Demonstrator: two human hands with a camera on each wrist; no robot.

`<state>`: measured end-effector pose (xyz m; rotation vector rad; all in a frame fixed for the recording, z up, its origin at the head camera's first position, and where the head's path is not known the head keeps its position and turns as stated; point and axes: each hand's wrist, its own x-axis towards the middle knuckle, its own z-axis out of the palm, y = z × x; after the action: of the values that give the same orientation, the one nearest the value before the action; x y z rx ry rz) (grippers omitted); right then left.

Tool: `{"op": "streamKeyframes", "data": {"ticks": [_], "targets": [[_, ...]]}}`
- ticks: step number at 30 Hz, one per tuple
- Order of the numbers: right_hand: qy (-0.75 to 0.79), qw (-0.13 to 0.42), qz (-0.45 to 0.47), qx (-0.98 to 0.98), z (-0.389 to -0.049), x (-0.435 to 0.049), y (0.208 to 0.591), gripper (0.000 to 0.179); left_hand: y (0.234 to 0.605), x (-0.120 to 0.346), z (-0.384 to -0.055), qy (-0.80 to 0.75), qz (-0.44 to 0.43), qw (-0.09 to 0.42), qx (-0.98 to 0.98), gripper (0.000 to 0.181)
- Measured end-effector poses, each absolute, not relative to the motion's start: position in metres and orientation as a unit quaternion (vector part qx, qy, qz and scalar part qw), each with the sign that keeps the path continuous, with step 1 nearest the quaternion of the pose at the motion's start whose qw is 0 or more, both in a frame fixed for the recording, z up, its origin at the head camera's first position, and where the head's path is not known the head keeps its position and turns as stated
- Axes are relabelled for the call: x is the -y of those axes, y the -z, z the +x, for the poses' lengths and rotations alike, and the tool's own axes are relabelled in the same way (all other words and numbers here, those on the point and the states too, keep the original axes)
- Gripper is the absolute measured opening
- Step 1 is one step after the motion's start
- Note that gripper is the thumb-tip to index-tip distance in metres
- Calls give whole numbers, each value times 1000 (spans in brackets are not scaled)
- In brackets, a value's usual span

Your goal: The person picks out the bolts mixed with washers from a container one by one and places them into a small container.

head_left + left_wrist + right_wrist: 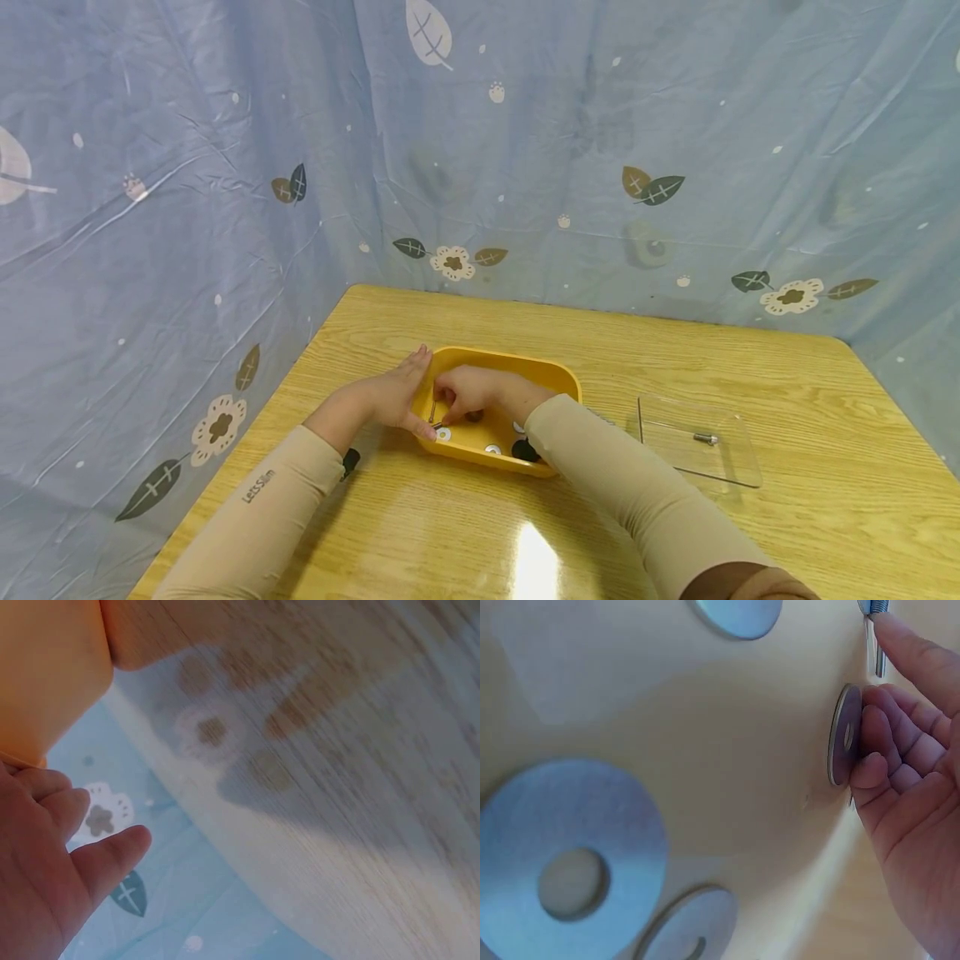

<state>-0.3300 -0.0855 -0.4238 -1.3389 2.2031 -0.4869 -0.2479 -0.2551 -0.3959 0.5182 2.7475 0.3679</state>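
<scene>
A yellow plastic bin [525, 360] stands on the table, holding several washers and small bolts. My left hand [390, 398] rests against its left end, fingers stretched along the wall and thumb at the near left corner; the left wrist view shows fingertips at the rim of the bin [56, 682]. Inside, my right hand [474, 388] reaches down to the left end, fingers bent. One fingertip touches a bolt [880, 656]; a pinch is not visible. A tilted washer [840, 739] stands against the curled fingers. A large washer [637, 825] lies flat nearby.
Right of the bin is a clear plastic tray [731, 482] with a bolt [706, 438] in it. A black object [525, 451] lies in the bin's near right part, and another dark object [349, 462] shows beside the left forearm. A patterned blue curtain [525, 167] hangs behind.
</scene>
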Motion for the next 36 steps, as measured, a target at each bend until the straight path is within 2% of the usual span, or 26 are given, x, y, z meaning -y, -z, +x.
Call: {"op": "streamKeyframes", "data": {"ticks": [6,12,19,24,31,36], "targets": [[149,216,-513,-817,-331,88,427,26,395,255,-247,-133,179,162,-961,130],[140,180,-535,-814,-329,92,430,28,395,255,-248,-130,184,159,-961,131],[149,188,-505,-829,-324,97,431,33,395,256,-248,-131,184,161,-961,134],[141,186,-491,-839,-321,101,431,28,395,257,-248,-137,190,168,-958,132],[142,188,-469,-851,-318,103,431,33,400,267,-253,-140,248,161,-945,138],[136,173,-480,-849,-317,103,432,31,402,269,-254,-145,257,165,-941,138]]}}
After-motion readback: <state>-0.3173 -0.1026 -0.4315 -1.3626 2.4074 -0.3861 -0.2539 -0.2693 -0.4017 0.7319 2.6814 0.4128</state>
